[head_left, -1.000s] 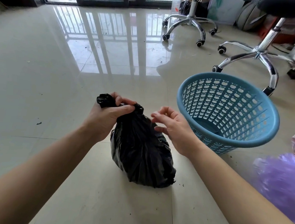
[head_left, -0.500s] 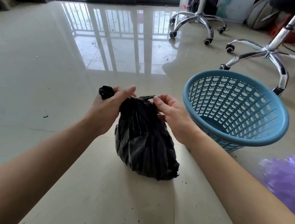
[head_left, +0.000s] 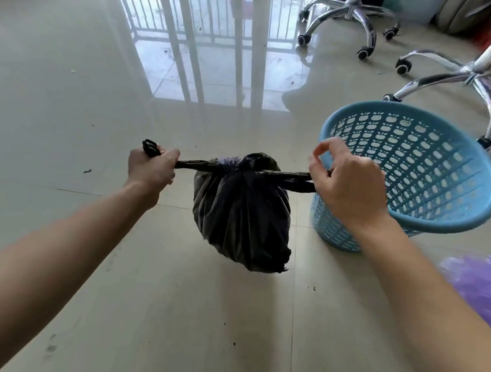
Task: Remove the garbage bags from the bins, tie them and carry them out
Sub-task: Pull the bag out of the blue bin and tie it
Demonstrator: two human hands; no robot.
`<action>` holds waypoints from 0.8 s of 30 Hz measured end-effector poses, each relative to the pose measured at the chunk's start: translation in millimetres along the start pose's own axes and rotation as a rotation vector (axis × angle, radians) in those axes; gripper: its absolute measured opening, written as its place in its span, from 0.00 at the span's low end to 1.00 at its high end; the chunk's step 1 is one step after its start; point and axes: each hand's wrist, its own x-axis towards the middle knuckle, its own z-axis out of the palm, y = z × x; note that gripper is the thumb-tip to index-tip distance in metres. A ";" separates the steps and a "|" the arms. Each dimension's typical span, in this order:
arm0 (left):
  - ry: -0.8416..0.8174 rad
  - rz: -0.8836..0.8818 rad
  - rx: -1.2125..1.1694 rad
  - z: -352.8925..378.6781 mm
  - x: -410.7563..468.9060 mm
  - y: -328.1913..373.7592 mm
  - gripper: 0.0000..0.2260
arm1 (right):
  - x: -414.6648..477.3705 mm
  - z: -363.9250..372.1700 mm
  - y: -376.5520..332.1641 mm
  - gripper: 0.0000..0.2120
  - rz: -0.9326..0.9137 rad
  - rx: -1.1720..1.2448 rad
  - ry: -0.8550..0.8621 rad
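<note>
A full black garbage bag (head_left: 240,214) hangs just above the tiled floor between my hands, its top drawn into a knot with two twisted ends stretched out sideways. My left hand (head_left: 151,171) is fisted on the left end, whose tip sticks out past the knuckles. My right hand (head_left: 347,183) grips the right end, thumb and forefinger raised. A light blue perforated plastic bin (head_left: 454,208) stands tilted right behind my right hand, with no bag in it.
Two chrome swivel-chair bases on castors (head_left: 351,15) (head_left: 467,74) stand at the back right. A fuzzy purple thing (head_left: 483,286) lies at the right edge. Small dirt specks dot the glossy floor (head_left: 99,86), which extends far to the left.
My hands have pulled apart, stretching the bag's two ends tight sideways. The bag has lifted off the floor and its neck has closed into a knot.
</note>
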 end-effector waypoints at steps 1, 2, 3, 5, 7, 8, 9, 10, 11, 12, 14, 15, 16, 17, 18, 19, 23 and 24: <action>-0.048 -0.028 -0.070 1.8 -0.3 1.2 0.16 | -2.3 0.9 -1.9 0.16 -0.058 -0.066 -0.039; -0.119 -0.058 -0.133 3.5 -2.0 3.5 0.15 | -4.7 2.7 -6.5 0.21 -0.092 -0.119 -0.112; -0.205 -0.091 -0.176 4.9 -3.8 4.7 0.14 | -6.3 4.4 -13.0 0.25 -0.108 -0.160 -0.198; -0.370 -0.167 -0.176 4.6 -6.7 1.7 0.13 | -9.3 11.2 -22.1 0.26 -0.144 -0.193 -0.308; -0.525 -0.252 -0.082 4.3 -10.4 -7.7 0.16 | -13.4 18.2 -26.0 0.18 -0.226 -0.161 -0.311; -0.612 -0.288 -0.020 4.0 -12.3 -12.9 0.17 | -17.3 22.5 -26.9 0.15 -0.258 -0.177 -0.256; -0.689 -0.310 0.051 3.8 -13.7 -18.9 0.19 | -23.6 25.6 -30.7 0.15 -0.272 -0.196 -0.169; -0.736 -0.326 0.109 4.8 -15.0 -23.8 0.22 | -32.4 28.5 -36.4 0.14 -0.295 -0.184 -0.056; -0.743 -0.321 0.135 7.1 -15.2 -28.7 0.24 | -42.1 30.9 -44.5 0.12 -0.330 -0.137 0.046; -0.723 -0.302 0.116 11.4 -16.5 -31.8 0.23 | -52.8 34.5 -51.6 0.09 -0.367 -0.063 0.094; -0.586 -0.204 0.028 22.5 -20.7 -33.4 0.15 | -72.8 41.8 -65.7 0.16 -0.301 0.070 -0.053; -0.504 -0.140 0.009 27.4 -21.0 -33.0 0.12 | -79.6 45.1 -71.9 0.20 -0.139 0.118 -0.226; -0.438 -0.087 -0.005 31.5 -20.9 -32.4 0.10 | -83.9 48.4 -75.0 0.23 0.072 0.163 -0.397; -0.390 -0.049 -0.016 34.0 -20.3 -32.2 0.09 | -85.6 52.1 -74.8 0.26 0.285 0.230 -0.502; -0.360 -0.024 -0.027 35.4 -20.3 -31.3 0.08 | -84.3 55.1 -72.4 0.28 0.477 0.326 -0.522; -0.343 -0.004 -0.030 36.3 -20.6 -30.2 0.07 | -79.4 58.0 -69.9 0.30 0.618 0.409 -0.484; -0.300 -0.004 -0.098 42.5 -27.6 -23.0 0.14 | -46.2 74.7 -65.2 0.31 0.827 0.628 -0.450; -0.296 -0.019 -0.139 44.0 -30.3 -18.9 0.15 | -38.9 79.7 -66.2 0.30 0.884 0.704 -0.436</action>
